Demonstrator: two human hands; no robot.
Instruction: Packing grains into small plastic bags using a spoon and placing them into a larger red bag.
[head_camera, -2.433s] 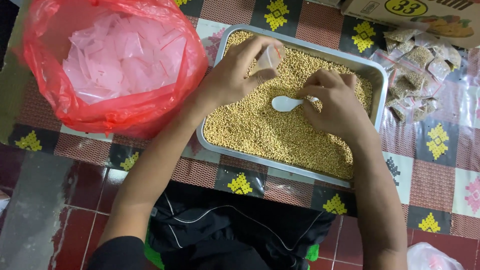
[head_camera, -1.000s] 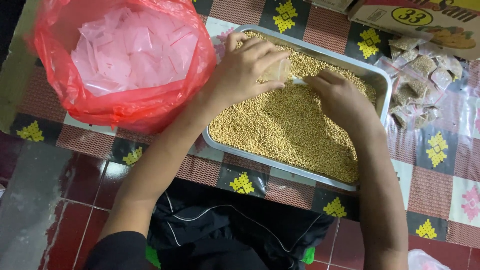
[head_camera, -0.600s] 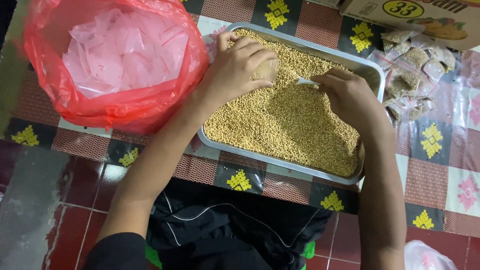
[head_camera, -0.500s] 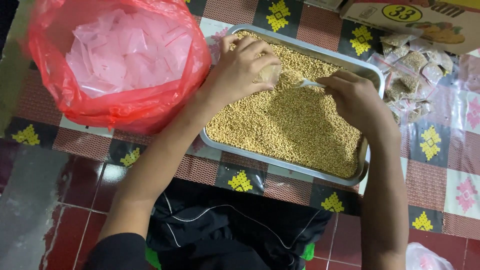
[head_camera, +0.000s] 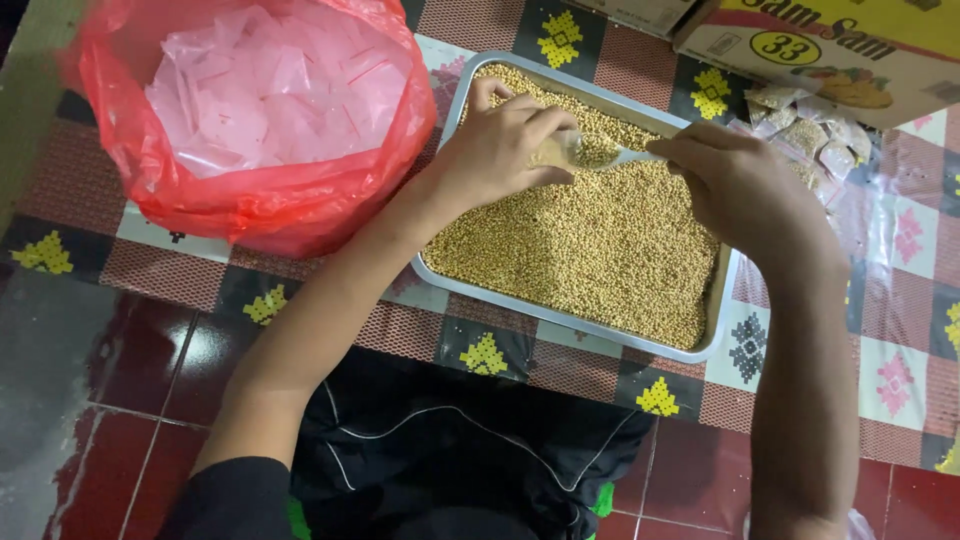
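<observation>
- A red plastic bag (head_camera: 250, 130), lying open on the patterned mat (head_camera: 150, 250) to the left, is holding many small clear packets (head_camera: 270, 90); its side is touching the left rim of the metal tray (head_camera: 722, 300).
- A cardboard box (head_camera: 830, 50) is sitting beyond the tray's far right corner, with a heap of filled packets (head_camera: 810, 125) just beside it.
- The left hand (head_camera: 500, 150) is reaching in over the tray's far left part, fingers curled together and pinching a small clear pouch (head_camera: 555, 150) just above the grain (head_camera: 590, 240).
- The right hand (head_camera: 740, 180) is arching over the tray's right side, fingers closed on the handle of a white spoon (head_camera: 610, 155), whose loaded bowl is touching the pouch's mouth.
- Both forearms are crossing the near rim; the grain between them is lying uncovered, and bare mat is showing along the tray's near edge.
</observation>
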